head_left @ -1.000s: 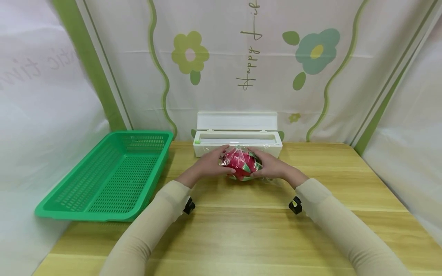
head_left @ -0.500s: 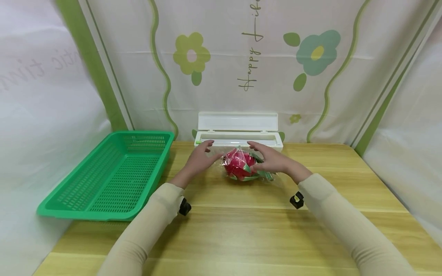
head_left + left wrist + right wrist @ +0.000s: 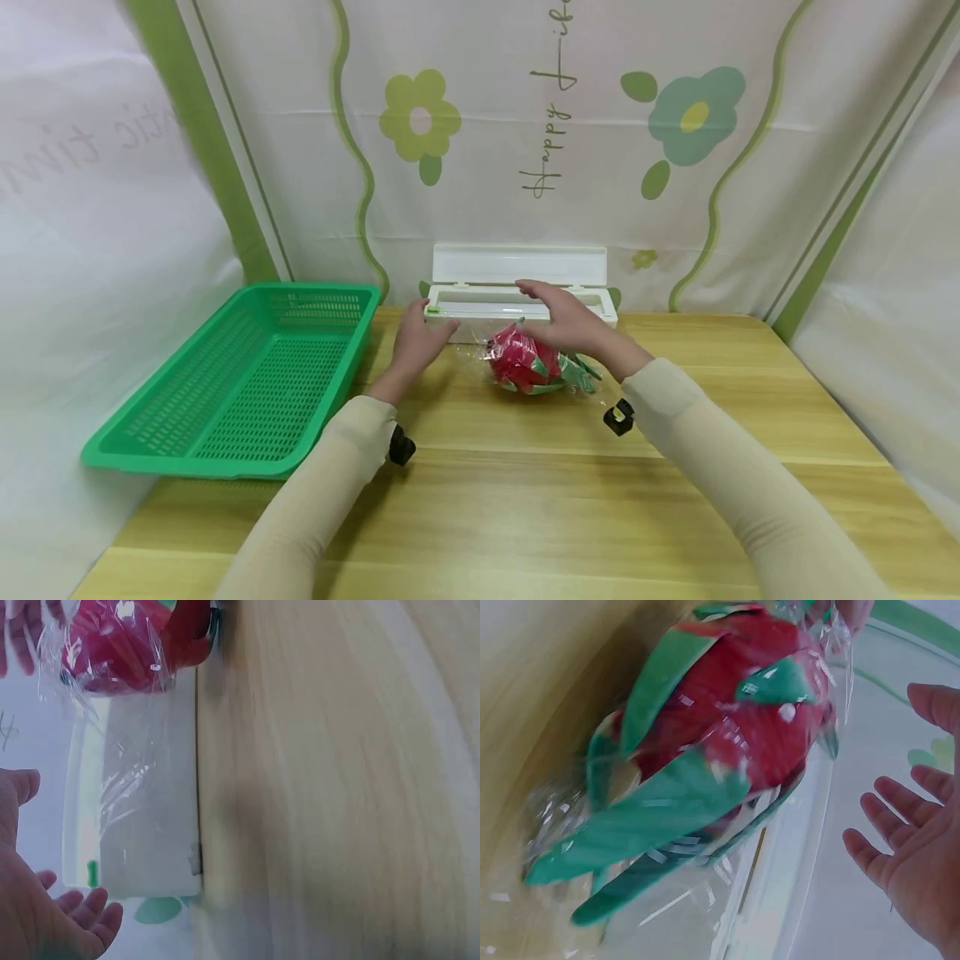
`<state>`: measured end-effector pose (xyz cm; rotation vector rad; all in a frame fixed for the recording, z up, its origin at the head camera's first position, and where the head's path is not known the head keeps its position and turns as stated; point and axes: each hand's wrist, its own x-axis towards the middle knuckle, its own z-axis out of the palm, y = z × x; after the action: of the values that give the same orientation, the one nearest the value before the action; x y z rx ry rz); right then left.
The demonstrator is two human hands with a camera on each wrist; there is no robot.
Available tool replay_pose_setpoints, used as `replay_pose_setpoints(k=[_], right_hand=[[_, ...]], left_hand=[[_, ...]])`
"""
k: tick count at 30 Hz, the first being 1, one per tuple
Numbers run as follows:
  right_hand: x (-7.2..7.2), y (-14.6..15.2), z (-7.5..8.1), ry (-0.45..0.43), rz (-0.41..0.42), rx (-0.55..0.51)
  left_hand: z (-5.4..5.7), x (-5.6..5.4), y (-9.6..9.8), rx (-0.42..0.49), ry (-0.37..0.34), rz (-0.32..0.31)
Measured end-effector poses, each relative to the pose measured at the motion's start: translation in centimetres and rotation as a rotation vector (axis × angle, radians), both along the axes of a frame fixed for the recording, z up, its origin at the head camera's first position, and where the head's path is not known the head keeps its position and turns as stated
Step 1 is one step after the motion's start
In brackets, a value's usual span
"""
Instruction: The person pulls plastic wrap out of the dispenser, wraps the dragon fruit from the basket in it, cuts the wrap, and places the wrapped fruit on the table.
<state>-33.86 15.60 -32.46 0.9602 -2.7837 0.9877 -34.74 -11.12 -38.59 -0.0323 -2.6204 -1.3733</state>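
A red dragon fruit with green scales [image 3: 519, 360], wrapped in clear cling film, lies on the wooden table in front of a white cling film dispenser [image 3: 480, 331] whose lid stands up. My left hand [image 3: 417, 340] is at the dispenser's left end, fingers loosely spread and holding nothing. Behind and above the fruit, my right hand [image 3: 572, 323] hovers with relaxed fingers. In the right wrist view this hand [image 3: 922, 877] shows apart from the fruit [image 3: 742, 742]. Loose film trails from the fruit's leafy end and, in the left wrist view, across the dispenser's front [image 3: 150, 787].
On the left of the wooden table [image 3: 510, 517] stands a green perforated basket [image 3: 326, 392], its near edge close to my left forearm. A white curtain printed with flowers [image 3: 480, 200] hangs behind the dispenser, and further white cloth flanks the table.
Both hands have let go of the wrapped dragon fruit. My left hand has drawn left to the dispenser's end; the right has lifted and moved slightly back. The fruit stays put.
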Motion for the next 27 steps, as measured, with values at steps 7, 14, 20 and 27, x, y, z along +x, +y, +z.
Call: replay_pose_setpoints(k=[7, 14, 20, 27], right_hand=[[-0.4, -3.1, 0.9, 0.056, -0.026, 0.037], [-1.0, -5.8, 0.6, 0.071, -0.054, 0.07], [-1.7, -7.5, 0.2, 0.079, -0.072, 0.078], [-2.3, -9.0, 0.1, 0.081, -0.076, 0.094]], left_hand=[[-0.7, -1.3, -0.6, -0.009, -0.014, 0.017], [-1.8, -2.4, -1.2, 0.071, -0.039, 0.009], [-2.6, -2.8, -1.7, 0.112, -0.089, 0.001], [-3.0, -3.5, -1.8, 0.108, -0.059, -0.032]])
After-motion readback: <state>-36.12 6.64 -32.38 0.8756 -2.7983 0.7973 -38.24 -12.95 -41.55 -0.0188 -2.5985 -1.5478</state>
